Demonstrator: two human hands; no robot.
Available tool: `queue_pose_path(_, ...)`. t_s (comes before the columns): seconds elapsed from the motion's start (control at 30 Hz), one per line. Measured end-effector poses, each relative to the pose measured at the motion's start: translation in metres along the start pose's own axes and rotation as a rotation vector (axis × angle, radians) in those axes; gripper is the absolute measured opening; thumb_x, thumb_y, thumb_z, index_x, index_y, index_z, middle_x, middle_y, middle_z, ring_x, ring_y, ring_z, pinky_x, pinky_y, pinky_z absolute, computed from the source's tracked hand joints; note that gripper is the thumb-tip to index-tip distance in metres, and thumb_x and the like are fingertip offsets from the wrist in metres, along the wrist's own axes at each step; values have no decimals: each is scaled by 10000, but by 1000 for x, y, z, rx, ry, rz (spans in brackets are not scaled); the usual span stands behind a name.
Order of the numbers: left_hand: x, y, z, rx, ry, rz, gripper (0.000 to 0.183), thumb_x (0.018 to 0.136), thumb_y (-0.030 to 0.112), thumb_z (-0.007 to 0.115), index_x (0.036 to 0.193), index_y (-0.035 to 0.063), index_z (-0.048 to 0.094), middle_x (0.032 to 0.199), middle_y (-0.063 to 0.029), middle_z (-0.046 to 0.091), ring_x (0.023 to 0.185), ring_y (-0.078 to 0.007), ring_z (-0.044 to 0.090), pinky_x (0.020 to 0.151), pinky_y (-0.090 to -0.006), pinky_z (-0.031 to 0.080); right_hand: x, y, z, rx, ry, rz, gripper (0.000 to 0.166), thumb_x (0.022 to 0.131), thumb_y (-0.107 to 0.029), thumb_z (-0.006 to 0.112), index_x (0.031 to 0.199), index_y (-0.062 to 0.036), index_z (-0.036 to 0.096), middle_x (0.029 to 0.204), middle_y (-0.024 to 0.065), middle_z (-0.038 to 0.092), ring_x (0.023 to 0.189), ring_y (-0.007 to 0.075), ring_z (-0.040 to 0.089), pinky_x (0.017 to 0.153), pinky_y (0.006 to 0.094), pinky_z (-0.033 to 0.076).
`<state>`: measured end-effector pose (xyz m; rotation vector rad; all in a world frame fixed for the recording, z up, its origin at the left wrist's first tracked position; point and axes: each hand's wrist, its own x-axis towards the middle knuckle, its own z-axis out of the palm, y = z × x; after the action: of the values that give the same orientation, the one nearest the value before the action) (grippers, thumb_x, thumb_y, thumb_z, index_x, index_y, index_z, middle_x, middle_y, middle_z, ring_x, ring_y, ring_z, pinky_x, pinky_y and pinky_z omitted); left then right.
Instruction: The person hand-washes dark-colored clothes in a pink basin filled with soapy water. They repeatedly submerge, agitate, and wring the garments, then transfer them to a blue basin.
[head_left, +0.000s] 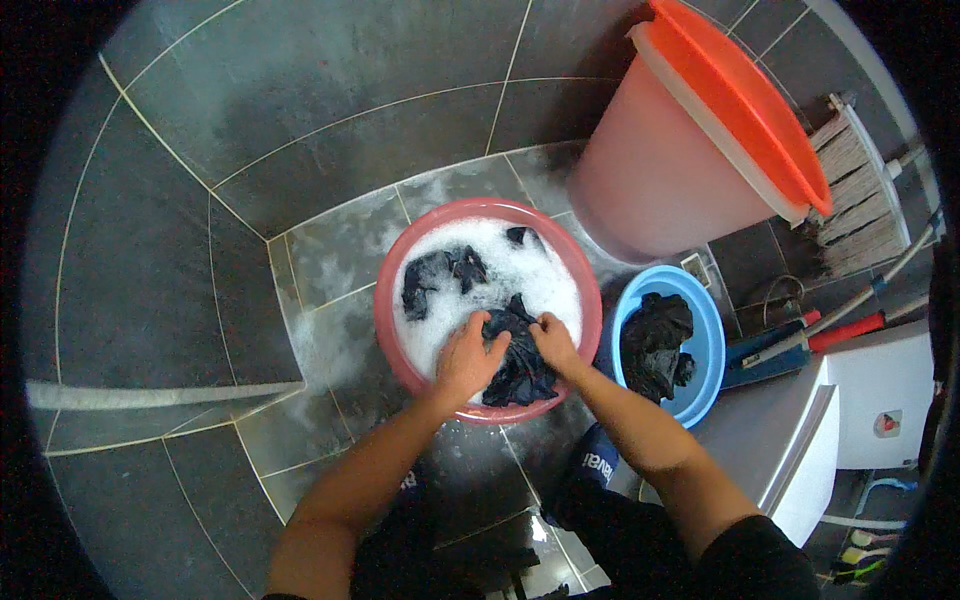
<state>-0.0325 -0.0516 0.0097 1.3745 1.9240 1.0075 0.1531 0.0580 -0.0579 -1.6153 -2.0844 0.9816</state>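
A round pink plastic basin (590, 300) full of white suds (525, 270) stands on the tiled floor. Over its near side my left hand (472, 356) and my right hand (553, 341) grip a bunched dark wet cloth (517, 367), one hand at each side of it. Part of this cloth lies against the basin's near rim. Other dark fabric (427, 281) pokes out of the foam at the left, with a small dark piece (525, 236) near the far rim. To the right of the basin, a light blue basin (709, 360) holds crumpled black fabric (656, 345).
A large pink bin (660, 157) with an orange basin (750, 97) on top stands at the back right. Brushes or brooms (862, 195) and red-handled tools (847, 331) lean at the right, above a white appliance (795, 442). Dark tiled walls (360, 97) rise behind and left.
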Motion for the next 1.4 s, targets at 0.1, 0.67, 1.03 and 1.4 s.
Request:
queue_pose_path(0.1,16,-42,8,145,-16,-31,527,872,353,674,1203,2,461,940,-249,638,862,-433,627,755,-515,493,-10,-54,23,-303,-191,133,594,940,-527,505,914,48,649,846,312,651,901,443,647,804,485,501)
queue_pose_path(0.67,57,55,-40,-692,247,-55,292,925,282,670,967,5,587,812,-52,603,759,-118,517,699,-286,446,-20,-110,-49,267,-922,260,512,777,-412,814,1055,-5,674,951,39,677,850,135,590,846,294,469)
queue_pose_path(1.03,33,49,-33,-1015,344,-564,406,913,320,639,1175,30,531,1185,-84,566,1113,-197,508,974,-332,385,14,-157,-108,1101,-305,260,377,842,-237,661,1146,-22,598,987,104,682,832,233,674,710,394,557)
queue_pose_path(1.4,28,-14,20,-1381,29,-373,507,967,365,559,1346,41,470,1197,-97,589,1147,-193,523,1002,-436,398,-29,-190,-30,-129,2,-297,377,839,-361,627,743,2,664,693,258,621,656,433,633,628,495,495)
